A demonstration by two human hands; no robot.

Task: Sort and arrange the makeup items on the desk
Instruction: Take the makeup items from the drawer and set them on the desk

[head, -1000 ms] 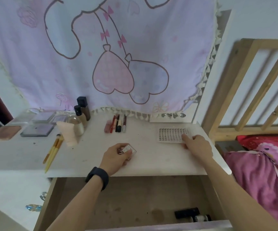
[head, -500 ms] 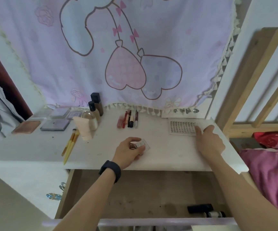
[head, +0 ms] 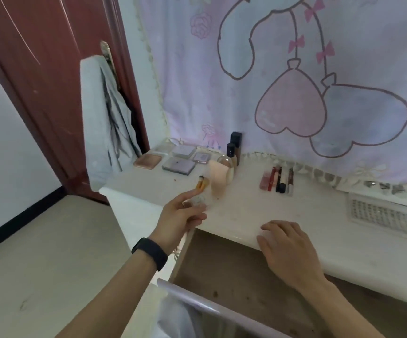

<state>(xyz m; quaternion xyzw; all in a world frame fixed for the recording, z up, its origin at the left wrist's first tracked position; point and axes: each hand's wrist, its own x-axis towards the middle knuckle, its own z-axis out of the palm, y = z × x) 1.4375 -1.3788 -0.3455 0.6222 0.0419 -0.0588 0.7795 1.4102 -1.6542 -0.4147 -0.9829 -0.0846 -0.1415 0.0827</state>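
The left hand [head: 181, 217] is pinching a small clear case [head: 198, 200], and the makeup brushes [head: 201, 185] are lying just past it. The right hand [head: 285, 242] is resting flat on the desk [head: 246, 208], farther off.

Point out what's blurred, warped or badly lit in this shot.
Head view: the left hand and the small clear item it pinches are smeared, its shape unreadable; the right hand, flat on the desk edge, is sharper. Head view: the wide lens tilts the red door. Head view: soft, even light, no hard shadows.
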